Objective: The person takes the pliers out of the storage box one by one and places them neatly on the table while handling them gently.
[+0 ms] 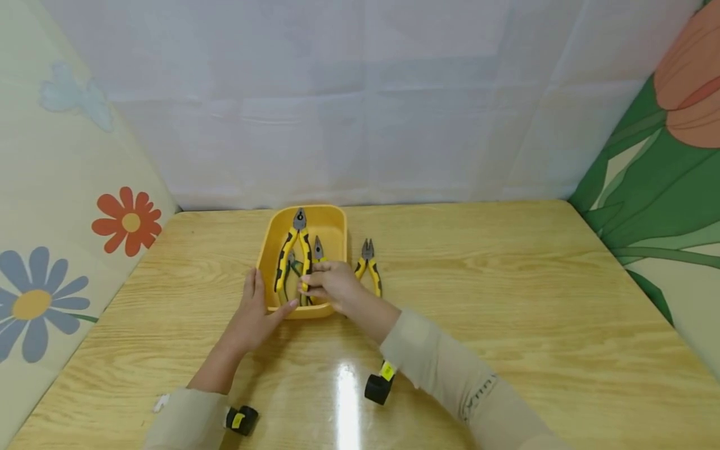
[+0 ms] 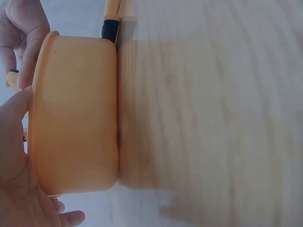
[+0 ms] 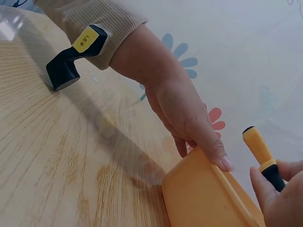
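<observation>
A yellow plastic bin (image 1: 336,220) stands toward the back of the table. My left hand (image 1: 255,320) holds its front left corner, thumb along the front rim and fingers against the left wall. With my right hand (image 1: 337,286) I pinch one handle of yellow-and-black pliers (image 1: 306,247); their handles are spread and their head points to the back, over the bin. Long-nose pliers (image 1: 319,249) and green-handled pliers (image 1: 292,267) lie inside, partly hidden. The right wrist view shows the held handle (image 3: 257,145) sticking up above the rim.
Another pair of yellow-and-black pliers (image 1: 368,251) lies on the table just right of the bin, partly behind my right forearm. Black wrist-camera mounts (image 1: 379,389) sit at both sleeves. A white cloth backdrop (image 1: 360,125) rises behind the wooden table (image 1: 506,300).
</observation>
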Demonstrator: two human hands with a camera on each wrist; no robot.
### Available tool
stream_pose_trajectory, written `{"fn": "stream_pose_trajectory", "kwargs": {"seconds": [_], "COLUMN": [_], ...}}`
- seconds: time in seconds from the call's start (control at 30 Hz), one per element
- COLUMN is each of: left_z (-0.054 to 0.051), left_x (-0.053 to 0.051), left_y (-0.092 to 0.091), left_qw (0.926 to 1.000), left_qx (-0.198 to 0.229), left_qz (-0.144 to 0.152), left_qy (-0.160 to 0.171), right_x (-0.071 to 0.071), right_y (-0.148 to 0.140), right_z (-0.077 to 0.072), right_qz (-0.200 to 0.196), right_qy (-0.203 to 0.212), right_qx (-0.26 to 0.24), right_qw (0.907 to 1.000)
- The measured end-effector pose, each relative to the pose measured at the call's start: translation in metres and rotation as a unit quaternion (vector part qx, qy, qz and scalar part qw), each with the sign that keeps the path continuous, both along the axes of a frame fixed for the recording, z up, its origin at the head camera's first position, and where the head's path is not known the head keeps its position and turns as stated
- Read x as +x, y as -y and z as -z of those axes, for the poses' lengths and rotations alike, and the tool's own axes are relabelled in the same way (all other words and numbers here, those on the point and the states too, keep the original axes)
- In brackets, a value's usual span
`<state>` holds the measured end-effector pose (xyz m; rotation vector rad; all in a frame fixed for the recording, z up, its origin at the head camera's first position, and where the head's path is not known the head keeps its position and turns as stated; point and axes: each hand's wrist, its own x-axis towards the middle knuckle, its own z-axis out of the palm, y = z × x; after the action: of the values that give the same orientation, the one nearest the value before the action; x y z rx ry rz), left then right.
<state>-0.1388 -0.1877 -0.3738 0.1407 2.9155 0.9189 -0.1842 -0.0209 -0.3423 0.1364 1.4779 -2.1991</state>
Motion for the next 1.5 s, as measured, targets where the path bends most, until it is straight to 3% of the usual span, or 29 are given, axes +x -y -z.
{"fn": "stream_pose_trajectory", "kwargs": {"seconds": [0.57, 1.1, 1.5], "left_z": [0.001, 0.001, 0.000], "left_x": [-0.001, 0.000, 0.001], "left_y": [0.000, -0.001, -0.001], "left_qw": [0.9999, 0.9999, 0.9999], "left_qx": [-0.008, -0.003, -0.011], "left_qz": [-0.006, -0.009, -0.011], "left_qy": [0.001, -0.012, -0.003], "right_x": [0.004, 0.009, 0.011], "right_y": [-0.018, -0.030, -0.042], "right_z": [0.008, 0.007, 0.012], "right_qz": [-0.004, -0.014, -0.010], "right_qy": [-0.022, -0.047, -0.073], "right_qx": [0.017, 0.002, 0.013], "right_qw": [0.9996, 0.9988, 0.9972]}}
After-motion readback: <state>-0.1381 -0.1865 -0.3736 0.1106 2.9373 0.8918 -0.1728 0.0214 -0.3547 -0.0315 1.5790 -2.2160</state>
